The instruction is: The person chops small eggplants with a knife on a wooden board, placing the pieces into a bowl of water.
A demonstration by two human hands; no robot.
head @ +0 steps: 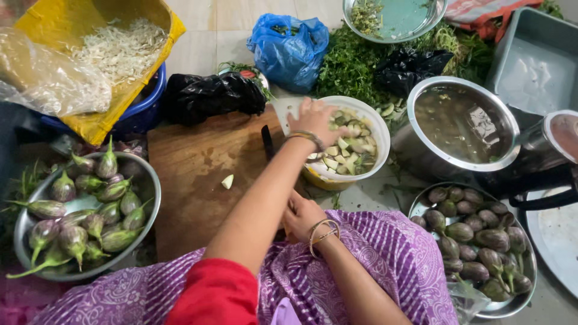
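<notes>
Purple patterned cloth [391,259] over the person's lap fills the near edge, with a red sleeve [217,298] rising from it. Far out to the left of both hands, a steel bowl [150,186] holds small green-and-purple eggplants with their stems on. Between that bowl and the hands lies a wooden cutting board [198,174], and one pale cut piece [227,181] rests on it, just left of the left forearm. The left hand [316,120] reaches forward over the rim of a white bowl [376,129] of chopped eggplant pieces in water; its fingers are bent over the pieces, and whether they grip anything cannot be told. A dark knife [267,143] lies on the board, just left of that wrist. The right hand [303,216] sits near the lap at the board's near edge, fingers curled together; what it holds, if anything, is hidden. Right of the right hand, a steel plate [524,301] carries darker eggplants. Beyond it stands a steel pot [421,150] of murky liquid.
</notes>
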